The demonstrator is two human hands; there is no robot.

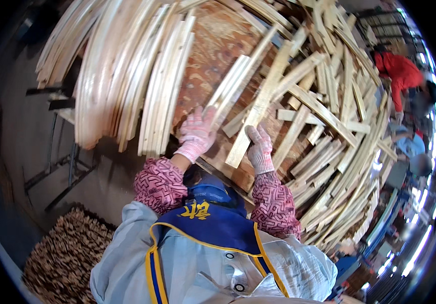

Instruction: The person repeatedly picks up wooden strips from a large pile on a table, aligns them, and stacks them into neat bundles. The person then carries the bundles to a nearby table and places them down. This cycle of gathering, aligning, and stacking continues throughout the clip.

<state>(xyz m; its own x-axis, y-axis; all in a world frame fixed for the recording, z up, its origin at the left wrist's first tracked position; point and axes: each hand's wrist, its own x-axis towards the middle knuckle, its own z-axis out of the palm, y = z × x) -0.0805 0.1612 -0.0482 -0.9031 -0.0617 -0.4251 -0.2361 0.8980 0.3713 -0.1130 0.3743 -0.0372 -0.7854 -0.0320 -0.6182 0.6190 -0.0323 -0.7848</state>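
Observation:
My left hand (197,131), in a pale pink work glove, is closed at the near end of a few narrow wooden strips (227,86) lying side by side. My right hand (260,149), gloved the same way, holds the edge of a wider wooden slat (258,109), with its thumb on top. The slat slants away across a worn reddish-brown board (205,48). The undersides of the strips and the fingers beneath them are hidden.
Rows of wooden strips (111,76) stand stacked at the left. Loose slats (324,121) lie jumbled at the right. A metal stand (71,162) and a pile of small wood pieces (68,248) are at the lower left. A person in red (403,73) is at the far right.

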